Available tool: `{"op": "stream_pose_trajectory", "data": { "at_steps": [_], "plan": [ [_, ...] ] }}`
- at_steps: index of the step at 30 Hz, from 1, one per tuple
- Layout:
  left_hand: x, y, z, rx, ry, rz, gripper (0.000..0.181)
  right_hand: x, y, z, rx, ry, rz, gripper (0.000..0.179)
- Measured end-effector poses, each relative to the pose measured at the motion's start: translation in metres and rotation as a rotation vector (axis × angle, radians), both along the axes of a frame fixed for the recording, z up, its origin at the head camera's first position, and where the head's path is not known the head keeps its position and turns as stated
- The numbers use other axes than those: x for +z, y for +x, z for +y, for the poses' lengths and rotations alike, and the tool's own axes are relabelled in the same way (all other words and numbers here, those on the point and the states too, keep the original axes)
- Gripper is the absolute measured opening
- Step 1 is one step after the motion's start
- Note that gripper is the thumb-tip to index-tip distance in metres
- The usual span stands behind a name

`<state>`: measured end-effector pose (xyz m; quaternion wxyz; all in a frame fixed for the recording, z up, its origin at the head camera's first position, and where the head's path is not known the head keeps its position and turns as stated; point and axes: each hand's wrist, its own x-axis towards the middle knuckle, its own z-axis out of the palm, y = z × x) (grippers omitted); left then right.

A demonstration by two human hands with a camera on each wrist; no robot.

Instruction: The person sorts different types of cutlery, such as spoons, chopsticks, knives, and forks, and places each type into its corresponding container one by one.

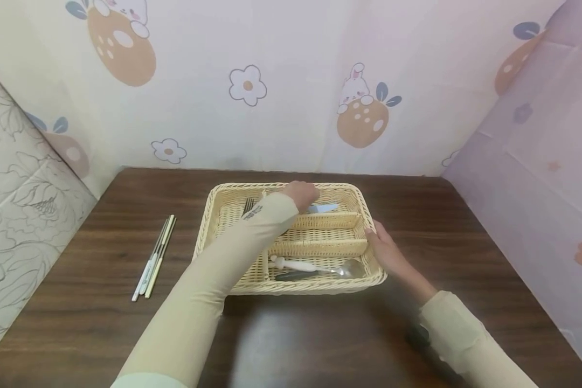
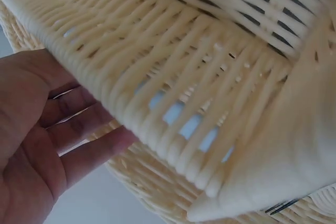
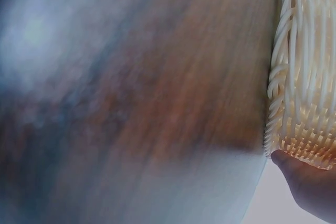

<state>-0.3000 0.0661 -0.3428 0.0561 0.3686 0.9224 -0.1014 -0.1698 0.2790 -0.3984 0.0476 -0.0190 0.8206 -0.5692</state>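
A cream woven cutlery basket with several compartments sits on the dark table. My left hand reaches across it into the back compartment, beside a pale blue-white knife. In the left wrist view, that hand has loosely bent fingers beside a woven divider, its palm bare; pale blue patches show through the weave. My right hand grips the basket's right end, thumb on the rim. A white-handled spoon lies in the front compartment near a dark handle. A dark fork is partly hidden by my left sleeve.
Several chopsticks lie on the wooden table left of the basket. Behind the table hangs a patterned curtain, with more patterned sheets at both sides. A dark object lies under my right forearm.
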Motion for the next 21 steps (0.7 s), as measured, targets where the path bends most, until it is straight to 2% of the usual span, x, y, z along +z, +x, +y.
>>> {"op": "stream_pose_trajectory", "data": {
  "at_steps": [6,12,21],
  "plan": [
    [-0.007,-0.003,0.004,0.037,-0.018,0.009,0.016,0.0,-0.001,0.001,0.006,-0.003,-0.011,0.052],
    [-0.009,-0.007,0.003,0.092,-0.031,-0.031,0.019,-0.001,-0.003,0.001,0.009,0.025,0.001,0.053],
    [-0.011,-0.011,0.004,0.111,-0.009,-0.082,0.023,0.0,-0.003,0.0,0.014,0.02,0.004,0.053]
  ]
}}
